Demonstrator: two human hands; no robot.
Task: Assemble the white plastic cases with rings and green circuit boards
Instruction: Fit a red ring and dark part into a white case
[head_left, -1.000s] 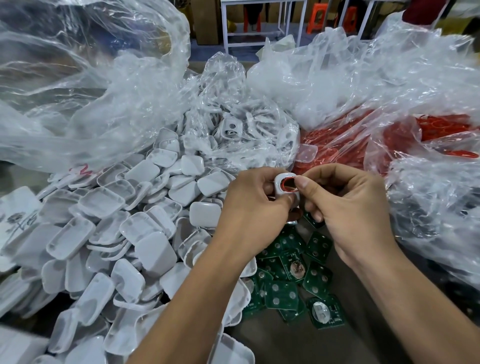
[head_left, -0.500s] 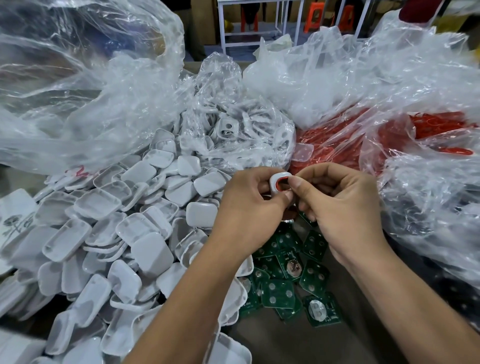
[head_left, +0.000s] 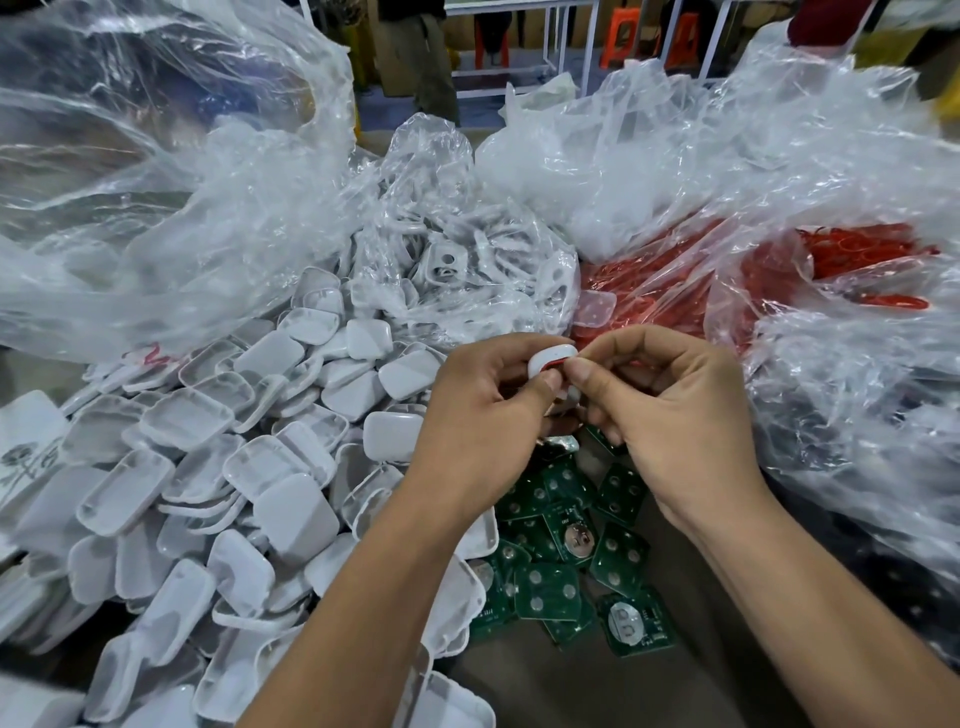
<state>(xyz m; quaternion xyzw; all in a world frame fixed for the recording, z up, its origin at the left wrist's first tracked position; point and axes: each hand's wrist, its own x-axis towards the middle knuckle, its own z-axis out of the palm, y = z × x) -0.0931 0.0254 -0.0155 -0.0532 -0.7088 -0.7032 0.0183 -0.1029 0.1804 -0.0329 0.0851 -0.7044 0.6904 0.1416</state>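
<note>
While the left hand (head_left: 483, 415) is pinching the white case (head_left: 550, 358) edge-on above the green circuit boards (head_left: 566, 561), the right hand (head_left: 670, 415) is closing its fingers (head_left: 582, 371) on the red ring (head_left: 555, 365) at the case's near right edge, both hands equally close.

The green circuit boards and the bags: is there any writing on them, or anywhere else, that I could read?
Green circuit boards: tiny white print, too small to read.
Clear plastic bag: red marking near its lower edge, not legible.
White sheet at far left: dark drawing or characters, blurred.
Nothing else readable.
</note>
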